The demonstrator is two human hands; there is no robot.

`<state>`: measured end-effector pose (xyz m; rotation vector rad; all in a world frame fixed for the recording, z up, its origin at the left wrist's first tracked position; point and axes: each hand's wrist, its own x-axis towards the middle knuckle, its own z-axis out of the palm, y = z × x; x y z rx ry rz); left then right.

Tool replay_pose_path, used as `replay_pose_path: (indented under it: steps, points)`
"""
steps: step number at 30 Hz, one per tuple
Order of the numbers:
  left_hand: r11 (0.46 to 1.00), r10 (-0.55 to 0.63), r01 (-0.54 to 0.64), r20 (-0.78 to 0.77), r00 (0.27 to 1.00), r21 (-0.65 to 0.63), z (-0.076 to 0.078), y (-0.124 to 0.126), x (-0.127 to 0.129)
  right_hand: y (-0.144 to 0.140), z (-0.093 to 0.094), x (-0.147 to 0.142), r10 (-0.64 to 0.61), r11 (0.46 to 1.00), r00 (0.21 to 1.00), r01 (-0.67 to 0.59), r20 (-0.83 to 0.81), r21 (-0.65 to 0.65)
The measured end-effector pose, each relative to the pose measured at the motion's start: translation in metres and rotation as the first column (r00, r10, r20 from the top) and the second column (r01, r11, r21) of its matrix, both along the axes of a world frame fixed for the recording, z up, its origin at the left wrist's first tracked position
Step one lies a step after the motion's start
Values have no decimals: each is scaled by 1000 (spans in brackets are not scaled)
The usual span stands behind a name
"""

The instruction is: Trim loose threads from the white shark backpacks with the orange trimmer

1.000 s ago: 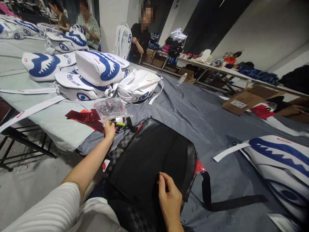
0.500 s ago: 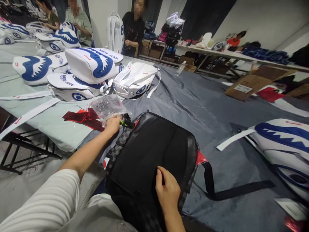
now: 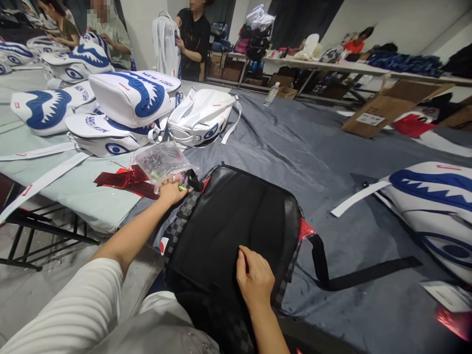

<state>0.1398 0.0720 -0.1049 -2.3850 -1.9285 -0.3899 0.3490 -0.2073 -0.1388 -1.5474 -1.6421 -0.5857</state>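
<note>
A black backpack with grey checkered sides lies across my lap and the table edge, its plain black panel facing up. My right hand rests over this panel, thumb and forefinger pinched; whatever is between them is too small to make out. Beyond the backpack's left edge, my left hand is curled at a clear plastic bag. A thin bright green object shows at both sides of that hand, its kind unclear. Beside the bag lie dark red strips. A black strap trails right from a red corner piece.
White-and-blue backpacks are piled at the back left, and another lies at the right. A plastic bottle and a cardboard box stand farther back. Across the table, a person in black handles a white backpack.
My left hand has shifted slightly left, and less of the green object shows on its right side. My right hand keeps its pinch. The person in black has raised a hand to the white backpack.
</note>
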Motion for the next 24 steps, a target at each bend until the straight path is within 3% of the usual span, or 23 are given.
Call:
replay_pose_path:
  steps: [5, 9, 15, 19, 24]
  points:
    - [999, 35, -35, 16, 999, 3, 4, 3, 10, -1, -2, 0, 13, 1000, 1000, -13, 5, 8]
    - [994, -86, 91, -65, 994, 64, 5, 7, 1, -2, -4, 0, 14, 1000, 1000, -14, 16, 11]
    - [963, -269, 268, -121, 955, -30, 8, 8, -21, -1, -5, -1, 3, 1000, 1000, -3, 22, 6]
    - [974, -227, 226, -122, 966, -25, 17, 5, -17, -2, -6, -1, 9, 1000, 1000, -9, 19, 0]
    - [982, -187, 187, -28, 982, 5, 33, 14, 8, -2, -6, -1, 7, 1000, 1000, -7, 17, -2]
